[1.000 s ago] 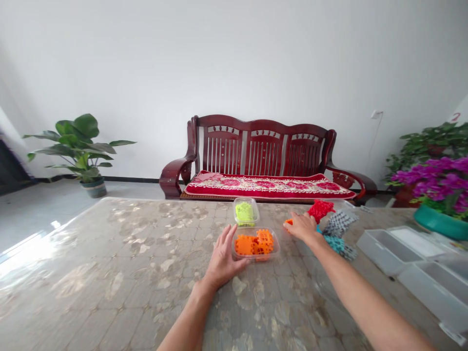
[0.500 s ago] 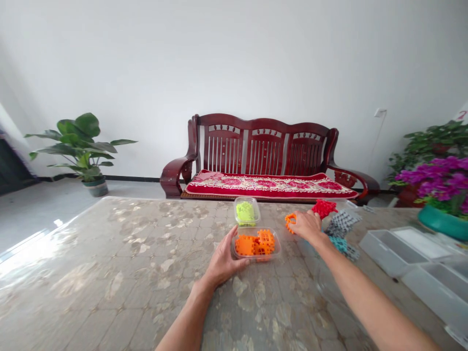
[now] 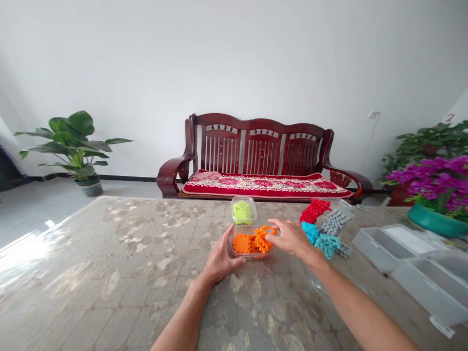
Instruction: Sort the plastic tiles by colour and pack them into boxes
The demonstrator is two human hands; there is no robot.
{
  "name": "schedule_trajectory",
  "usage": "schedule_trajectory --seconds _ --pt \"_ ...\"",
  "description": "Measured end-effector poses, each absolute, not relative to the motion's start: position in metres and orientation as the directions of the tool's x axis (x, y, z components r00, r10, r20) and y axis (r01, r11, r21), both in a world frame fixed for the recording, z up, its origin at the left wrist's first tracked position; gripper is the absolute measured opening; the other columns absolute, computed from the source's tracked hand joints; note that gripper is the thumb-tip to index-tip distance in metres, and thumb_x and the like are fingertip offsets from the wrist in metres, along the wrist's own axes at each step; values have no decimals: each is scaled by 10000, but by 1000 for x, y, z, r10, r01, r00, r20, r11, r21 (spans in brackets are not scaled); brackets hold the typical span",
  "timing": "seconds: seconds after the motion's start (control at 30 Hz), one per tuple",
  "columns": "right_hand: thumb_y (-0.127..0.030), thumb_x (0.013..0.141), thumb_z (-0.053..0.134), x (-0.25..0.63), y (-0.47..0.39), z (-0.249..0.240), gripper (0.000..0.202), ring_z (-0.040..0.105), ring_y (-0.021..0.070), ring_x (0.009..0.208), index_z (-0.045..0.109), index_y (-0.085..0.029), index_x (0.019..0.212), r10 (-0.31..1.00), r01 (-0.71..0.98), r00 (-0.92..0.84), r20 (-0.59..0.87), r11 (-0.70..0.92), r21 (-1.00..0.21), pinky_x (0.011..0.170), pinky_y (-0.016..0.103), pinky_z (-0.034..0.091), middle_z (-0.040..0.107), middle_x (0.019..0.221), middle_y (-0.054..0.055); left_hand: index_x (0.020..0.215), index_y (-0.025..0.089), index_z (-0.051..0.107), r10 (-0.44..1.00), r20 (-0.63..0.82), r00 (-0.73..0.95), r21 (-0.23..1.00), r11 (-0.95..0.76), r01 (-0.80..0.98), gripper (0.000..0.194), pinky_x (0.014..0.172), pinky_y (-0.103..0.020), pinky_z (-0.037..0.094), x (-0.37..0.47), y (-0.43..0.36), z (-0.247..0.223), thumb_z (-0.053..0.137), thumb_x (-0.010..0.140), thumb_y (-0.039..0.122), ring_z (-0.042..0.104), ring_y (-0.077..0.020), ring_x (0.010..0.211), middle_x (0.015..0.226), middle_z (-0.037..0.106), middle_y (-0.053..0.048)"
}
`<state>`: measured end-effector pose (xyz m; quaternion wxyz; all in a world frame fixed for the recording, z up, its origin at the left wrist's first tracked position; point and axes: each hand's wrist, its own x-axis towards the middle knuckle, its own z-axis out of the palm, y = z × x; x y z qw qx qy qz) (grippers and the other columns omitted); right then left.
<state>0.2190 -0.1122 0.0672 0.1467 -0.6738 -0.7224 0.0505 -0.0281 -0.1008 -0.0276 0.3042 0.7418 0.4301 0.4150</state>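
Near-tub pieces (image 3: 242, 243): came through orange to me
Far-tub pieces (image 3: 242, 212): were lime
Heaped pieces (image 3: 315, 210): were red, grey, blue, teal
Tablecloth (image 3: 139, 273): I saw pale flowers over grey-brown
Bench cover (image 3: 252, 184): was red with cream-pink flowers

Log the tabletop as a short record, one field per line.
Left hand: against the side of the front clear tub
Right hand: pinching orange pieces over that tub
Front tub contents: orange blocks
Rear tub: lime-green pieces
Right of tubs: red, bright blue, teal and gray pieces
Far right: translucent boxes, purple flowers
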Motion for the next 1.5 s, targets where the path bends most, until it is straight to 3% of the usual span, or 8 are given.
schedule_trajectory --seconds 0.17,0.33,0.53,0.67,0.9,1.2,1.37,1.5 --pt "-336 750 646 209 -114 58 559 616 239 1087 571 -196 1286 976 908 -102 193 171 -383 947 347 447 681 1182 96 1484 193 293 890 353 289 811 -445 379 980 1105 -475 357 -28 -102 -23 773 654 396 440 -315 1334 1463 445 -156" --pt "-249 784 608 198 -116 42 432 594 228 1105 622 -198 1213 946 889 -183 267 275 -366 992 341 428 669 1187 89 1482 186 291 883 366 295 799 -460 387 973 1109 -475 345 -28 -102 -23 767 663 407 437 -308 1331 1456 441 -159" --pt "-270 772 618 201 -116 47 397 609 250 1079 661 -205 1161 961 928 -172 214 232 -293 962 349 439 693 1135 91 1480 203 300 878 375 297 797 -469 381 961 1104 -480 354 -28 -102 -23 771 665 393 437 -313 1331 1446 445 -155" --pt "-312 776 622 199 -112 59 366 628 227 1014 672 -241 1132 967 927 -137 216 202 -315 906 317 454 719 1078 50 1472 208 324 872 391 295 793 -482 374 949 1110 -484 350 -28 -102 -22 771 664 428 429 -318 1338 1441 437 -159" --pt "-390 800 615 174 -102 71 351 622 218 974 695 -251 1112 948 902 -266 177 310 -301 862 306 456 730 1021 50 1475 213 328 871 402 282 773 -488 406 951 1137 -503 305 -28 -101 -26 745 684 537 304 -334 1418 1507 324 -176" --pt "-206 855 538 176 -91 49 243 604 196 960 750 -275 950 932 897 -285 224 342 -282 880 310 437 746 990 1 1448 254 408 813 455 365 635 -583 506 764 1131 -498 317 -30 -104 -22 641 787 559 304 -322 1421 1554 298 -138" --pt "-141 854 516 174 -87 39 266 621 173 957 748 -235 942 915 845 -320 246 393 -362 897 285 447 740 987 24 1433 286 437 763 450 464 513 -646 565 610 1141 -527 302 -29 -106 -22 554 871 495 236 -311 1449 1533 372 -78" --pt "-138 857 525 182 -92 35 262 618 174 1006 725 -210 1011 909 840 -234 345 368 -399 927 295 449 720 1058 43 1389 268 494 757 459 465 438 -648 623 545 1130 -544 320 -27 -108 -19 540 886 472 268 -312 1435 1463 481 -64"
